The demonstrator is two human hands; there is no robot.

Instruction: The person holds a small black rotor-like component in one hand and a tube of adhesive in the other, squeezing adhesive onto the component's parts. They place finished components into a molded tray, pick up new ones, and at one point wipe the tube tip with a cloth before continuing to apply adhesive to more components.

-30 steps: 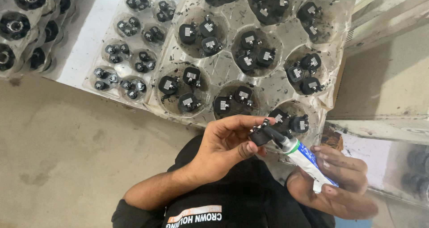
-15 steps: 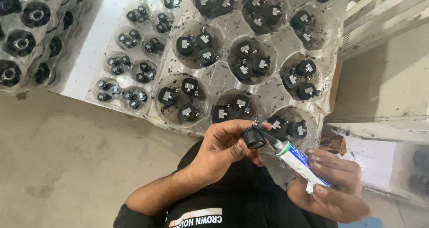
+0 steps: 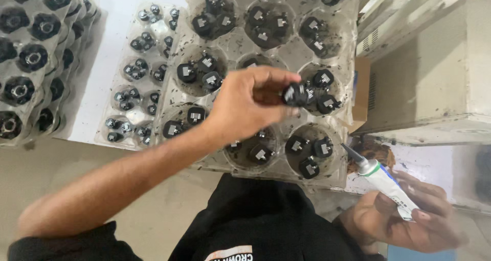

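The left hand [image 3: 245, 105] pinches a small black part [image 3: 295, 94] above the clear tray [image 3: 240, 46]; the right hand [image 3: 404, 217] clasps a glue tube [image 3: 386, 182], nozzle pointing up-left.

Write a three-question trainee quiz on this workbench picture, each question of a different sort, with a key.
1. True or false: the left hand holds a small black part over the clear plastic tray.
2. What does the right hand hold? A) a screwdriver B) a white tube with a grey nozzle C) a brush
3. Fill in: the tray's round pockets hold black ____.

Key
1. True; the fingers pinch it above a pocket.
2. B, the tube, nozzle pointing up and left.
3. Parts, several to a pocket.
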